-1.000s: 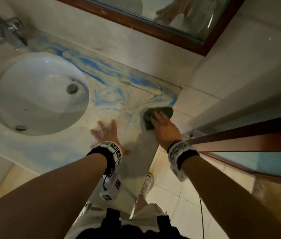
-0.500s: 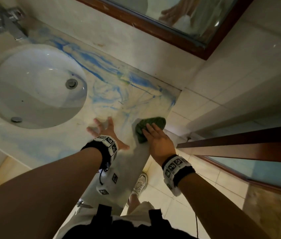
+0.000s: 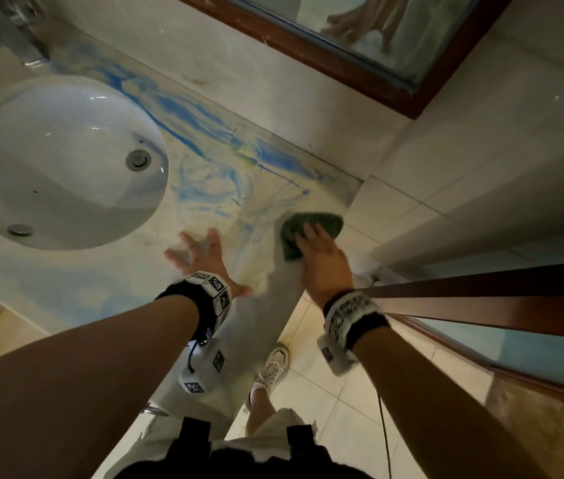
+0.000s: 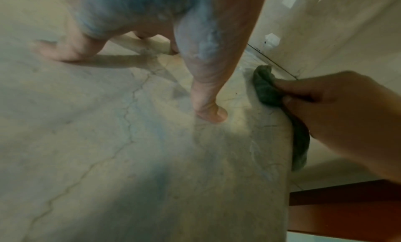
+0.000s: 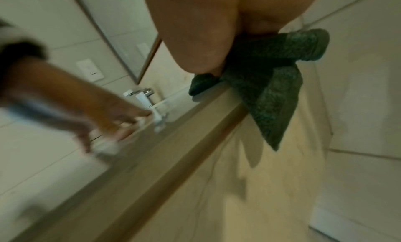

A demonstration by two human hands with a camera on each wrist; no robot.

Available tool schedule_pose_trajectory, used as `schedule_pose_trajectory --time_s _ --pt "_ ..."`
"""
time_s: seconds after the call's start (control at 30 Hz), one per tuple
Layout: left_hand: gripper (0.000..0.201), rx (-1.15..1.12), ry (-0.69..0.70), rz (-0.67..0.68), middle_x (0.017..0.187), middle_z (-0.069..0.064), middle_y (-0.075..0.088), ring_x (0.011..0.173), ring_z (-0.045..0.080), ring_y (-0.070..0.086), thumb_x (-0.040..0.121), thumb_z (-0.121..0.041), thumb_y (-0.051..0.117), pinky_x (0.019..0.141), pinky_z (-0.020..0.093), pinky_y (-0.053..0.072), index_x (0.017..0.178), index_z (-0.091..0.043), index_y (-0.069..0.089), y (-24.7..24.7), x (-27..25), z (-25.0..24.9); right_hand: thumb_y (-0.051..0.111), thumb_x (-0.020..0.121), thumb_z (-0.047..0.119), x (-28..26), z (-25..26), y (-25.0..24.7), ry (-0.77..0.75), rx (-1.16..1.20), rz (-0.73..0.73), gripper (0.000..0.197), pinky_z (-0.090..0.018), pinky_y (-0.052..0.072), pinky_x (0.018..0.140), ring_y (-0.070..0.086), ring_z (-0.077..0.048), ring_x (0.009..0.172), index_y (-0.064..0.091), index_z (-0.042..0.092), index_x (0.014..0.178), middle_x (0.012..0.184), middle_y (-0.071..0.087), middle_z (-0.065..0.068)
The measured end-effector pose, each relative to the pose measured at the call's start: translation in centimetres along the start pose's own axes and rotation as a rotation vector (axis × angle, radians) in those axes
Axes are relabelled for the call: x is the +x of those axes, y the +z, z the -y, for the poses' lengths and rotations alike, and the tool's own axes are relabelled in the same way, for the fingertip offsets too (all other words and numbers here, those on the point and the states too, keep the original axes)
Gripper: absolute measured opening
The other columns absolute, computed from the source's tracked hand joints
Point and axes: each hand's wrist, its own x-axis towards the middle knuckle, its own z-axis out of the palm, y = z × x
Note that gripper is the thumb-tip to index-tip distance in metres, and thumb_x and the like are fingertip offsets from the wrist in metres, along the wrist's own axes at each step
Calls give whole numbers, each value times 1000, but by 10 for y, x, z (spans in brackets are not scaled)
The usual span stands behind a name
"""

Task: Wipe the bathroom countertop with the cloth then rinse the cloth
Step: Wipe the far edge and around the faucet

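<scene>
Countertop (image 3: 76, 292) corner: right hand (image 3: 322, 267) presses overhanging cloth (image 3: 322, 221).

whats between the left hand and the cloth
Only bare countertop, no object. The head view shows that strip between the left hand and the cloth under the right hand.

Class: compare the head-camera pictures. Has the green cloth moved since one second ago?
Yes. The green cloth has slid from the back corner by the side wall toward the countertop's front edge, under the right hand.
</scene>
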Motion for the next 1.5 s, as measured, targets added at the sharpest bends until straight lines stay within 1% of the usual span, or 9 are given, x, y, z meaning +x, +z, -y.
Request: schedule_pose_trajectory --time_s 0.17,0.27,0.37,0.5,0.83,0.97,1.1,1.27,1.5 --pt "141 -62 4 -1 153 12 -36 138 55 -23 57 -65 82 107 73 21 150 -38 -21 3 2 1 66 76 -1 0 -25 -1 -317 37 7 49 -53 45 101 49 -38 128 65 11 124 138 55 -12" --pt "141 -68 3 -1 154 9 -36 139 54 -23 57 -65 82 105 73 24 150 -39 -21 4 2 1 56 87 2 55 -46 -30 -208 37 18 49 -51 32 113 35 -35 140 56 13 135 149 42 -11" --pt "142 -52 -1 10 154 8 -37 138 55 -23 56 -66 82 105 73 25 149 -41 -22 3 3 1 44 94 4 113 -42 -53 -79 -84 120 57 -34 13 121 15 -24 148 38 19 148 161 19 -2" --pt "141 -25 -6 12 153 11 -37 138 57 -21 58 -65 82 106 71 25 149 -40 -22 1 4 -1 39 94 3 141 -13 -53 -33 -132 161 63 -35 12 119 9 -21 149 27 25 152 163 9 3" --pt "144 -45 3 21 152 13 -39 137 57 -23 55 -67 81 107 72 22 149 -37 -24 -1 0 -1 48 94 3 66 -46 -41 48 40 -39 51 -44 27 117 19 -26 147 47 17 143 157 30 -5" --pt "144 -86 13 28 150 9 -42 136 54 -27 55 -64 83 104 74 23 148 -40 -24 1 2 1 56 91 7 42 -42 -27 -68 9 -11 49 -46 31 115 22 -28 146 51 16 139 154 36 -6" --pt "145 -88 9 33 149 6 -44 137 53 -28 54 -64 84 103 75 24 147 -42 -25 2 2 2 66 85 4 67 -54 -48 -144 -5 59 58 -37 22 119 21 -28 146 50 13 140 155 32 -5" --pt "143 -82 8 31 151 6 -42 137 53 -28 56 -63 83 105 75 22 148 -41 -24 -1 1 0 45 96 -2 105 -67 -63 -77 136 8 49 -23 10 118 22 -20 146 50 17 141 156 30 -1" --pt "143 -24 13 32 152 14 -38 137 57 -23 57 -69 79 108 72 17 148 -37 -27 -4 -1 0 59 87 3 14 -14 0 -81 157 -132 47 -50 32 112 36 -31 140 59 17 132 148 45 -7"
